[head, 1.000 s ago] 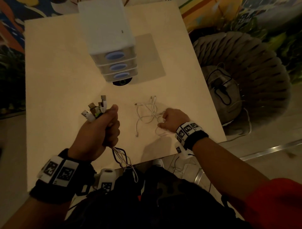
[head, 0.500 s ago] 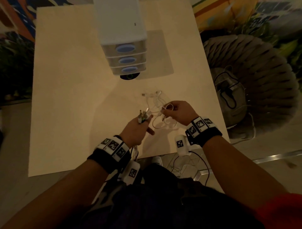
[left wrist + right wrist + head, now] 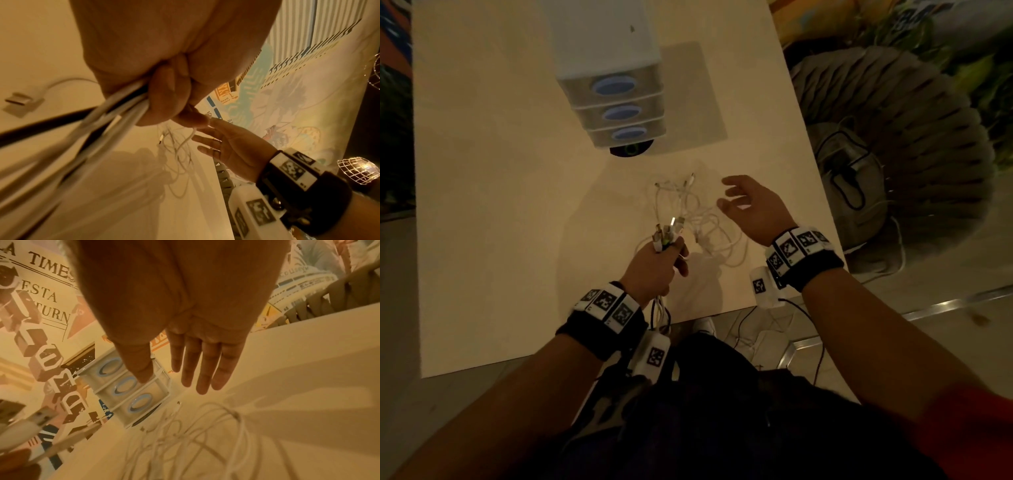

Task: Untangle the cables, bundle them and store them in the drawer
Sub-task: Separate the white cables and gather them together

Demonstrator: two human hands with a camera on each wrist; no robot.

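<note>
Cables are in two lots. Left: the left hand [image 3: 654, 270] is clamped round a gathered bundle [image 3: 666, 233], plug ends standing up out of the fist, tails hanging past the table's [image 3: 482, 205] near edge. Centre: a loose white tangle [image 3: 698, 219] lies on the table, just beside that fist. Right: the right hand [image 3: 753, 209] hovers above the tangle, fingers spread and straight, holding nothing. Recommended: lift one strand by its plug, draw it free slowly, and add it to the bundle without slackening the left grip. The drawer unit [image 3: 616, 102] stands well behind, all three drawers closed; bare tabletop lies to the left, but the right edge is near.
</note>
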